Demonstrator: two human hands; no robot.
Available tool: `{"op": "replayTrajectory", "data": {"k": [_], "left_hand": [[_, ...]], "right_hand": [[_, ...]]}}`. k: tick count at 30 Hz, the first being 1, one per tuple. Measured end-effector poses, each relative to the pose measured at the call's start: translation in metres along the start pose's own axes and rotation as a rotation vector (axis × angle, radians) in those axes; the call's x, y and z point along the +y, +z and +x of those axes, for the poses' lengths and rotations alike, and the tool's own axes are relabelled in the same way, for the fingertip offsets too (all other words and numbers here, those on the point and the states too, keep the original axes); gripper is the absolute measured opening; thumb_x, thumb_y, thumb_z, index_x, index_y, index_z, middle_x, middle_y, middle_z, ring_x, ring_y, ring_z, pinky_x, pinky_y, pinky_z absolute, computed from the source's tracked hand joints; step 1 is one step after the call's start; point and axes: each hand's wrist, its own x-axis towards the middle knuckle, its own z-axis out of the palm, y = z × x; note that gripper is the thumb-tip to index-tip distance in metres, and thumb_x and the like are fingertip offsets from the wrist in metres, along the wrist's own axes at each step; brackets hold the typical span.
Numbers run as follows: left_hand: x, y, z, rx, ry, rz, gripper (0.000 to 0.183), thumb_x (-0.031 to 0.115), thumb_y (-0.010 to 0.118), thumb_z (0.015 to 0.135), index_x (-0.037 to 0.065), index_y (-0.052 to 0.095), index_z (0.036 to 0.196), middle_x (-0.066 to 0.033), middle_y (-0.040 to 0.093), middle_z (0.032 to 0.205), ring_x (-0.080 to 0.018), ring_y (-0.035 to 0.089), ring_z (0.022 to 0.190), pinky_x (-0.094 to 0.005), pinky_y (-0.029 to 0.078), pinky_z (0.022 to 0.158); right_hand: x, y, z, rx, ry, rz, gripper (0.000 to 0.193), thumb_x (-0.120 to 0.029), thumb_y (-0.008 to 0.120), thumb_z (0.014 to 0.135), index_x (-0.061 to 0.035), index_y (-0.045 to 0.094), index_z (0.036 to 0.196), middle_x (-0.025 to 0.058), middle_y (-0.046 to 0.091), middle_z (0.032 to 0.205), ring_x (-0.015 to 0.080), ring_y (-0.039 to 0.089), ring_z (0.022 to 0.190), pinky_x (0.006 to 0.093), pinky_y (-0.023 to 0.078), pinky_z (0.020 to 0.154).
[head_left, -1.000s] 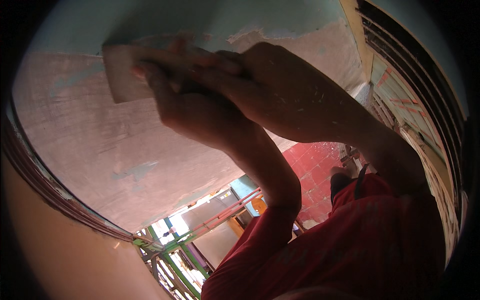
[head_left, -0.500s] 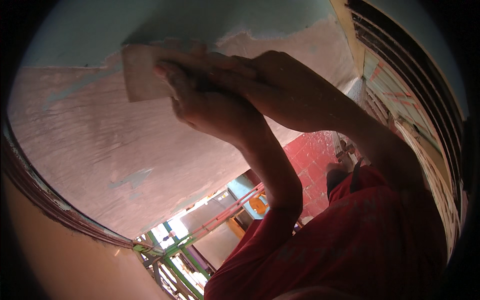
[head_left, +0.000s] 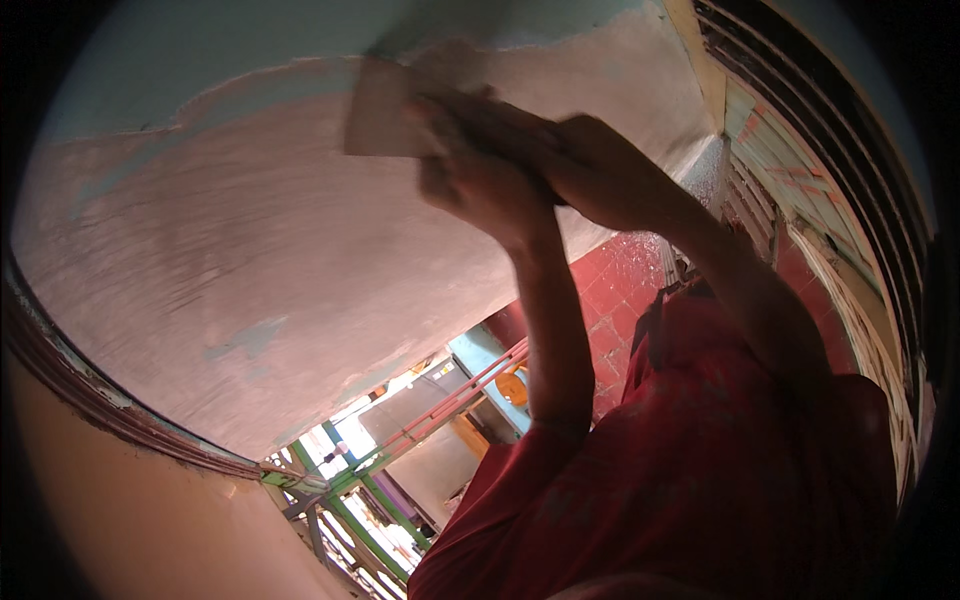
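Observation:
Both hands are together on a flat, rectangular scraper blade (head_left: pixel 382 112) with square corners, its face pressed near or against the wall (head_left: pixel 300 240). My left hand (head_left: pixel 482 190) is closed at the tool's near side, below the other hand. My right hand (head_left: pixel 585 160) reaches in from the right, its fingers closed around the tool's handle end, which the hands mostly hide. Blue-green paint (head_left: pixel 230 50) covers the upper wall, with a ragged edge; pale pinkish surface shows below it. The upper part of the blade lies in shadow at that edge, and motion blurs it.
To the right are dark slats (head_left: pixel 800 100) beside a pale wooden frame (head_left: pixel 700 60). Red floor tiles (head_left: pixel 605 300) show below, next to my red shirt (head_left: pixel 680 480). A green frame (head_left: pixel 350 475) with bright openings stands at lower left. A tan surface (head_left: pixel 120 480) fills the lower left corner.
Both hands and the scraper have moved right and upward across the wall. The paint edge left of the blade, formerly behind it, is now uncovered.

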Motion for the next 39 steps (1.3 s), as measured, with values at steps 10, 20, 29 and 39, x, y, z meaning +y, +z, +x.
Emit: {"op": "replayTrajectory", "data": {"k": [10,20,29,39], "left_hand": [[-0.008,0.010,-0.003,0.091,-0.115,-0.231,0.053,0.040,0.041,0.106,-0.003,0.060,0.082,-0.0067,0.056,0.054,-0.0153,0.053,0.046,-0.0311,0.053,0.061],[0.038,0.015,0.023,-0.024,-0.045,-0.225,0.051,0.040,0.045,0.105,-0.001,0.060,0.079,-0.0095,0.062,0.062,-0.0154,0.055,0.049,-0.0286,0.052,0.060],[0.040,0.003,0.007,-0.075,-0.038,-0.106,0.055,0.039,0.040,0.106,-0.007,0.062,0.086,-0.0169,0.063,0.057,-0.0209,0.059,0.046,-0.0294,0.053,0.057],[0.098,-0.014,0.032,0.005,-0.066,-0.171,0.052,0.036,0.039,0.105,-0.011,0.060,0.099,-0.0187,0.063,0.060,-0.0244,0.059,0.042,-0.0306,0.052,0.042]], "right_hand": [[0.017,0.001,0.002,0.006,-0.085,-0.141,0.041,-0.033,0.039,0.102,-0.0110,0.061,0.129,0.0168,0.070,0.092,0.0245,0.068,0.072,0.0356,0.054,0.068],[-0.020,-0.019,0.029,-0.037,-0.213,-0.252,0.047,-0.018,0.052,0.092,-0.0135,0.052,0.139,0.0164,0.066,0.118,0.0362,0.069,0.080,0.0459,0.057,0.069],[-0.038,-0.022,0.004,-0.183,0.300,0.232,0.033,-0.035,0.046,0.098,-0.0067,0.063,0.099,0.0098,0.059,0.073,0.0193,0.055,0.056,0.0343,0.043,0.052],[-0.069,-0.019,0.010,-0.416,0.229,0.798,0.034,-0.036,0.046,0.103,-0.0046,0.056,0.109,-0.0010,0.047,0.062,0.0062,0.037,0.045,0.0225,0.030,0.041]]}}
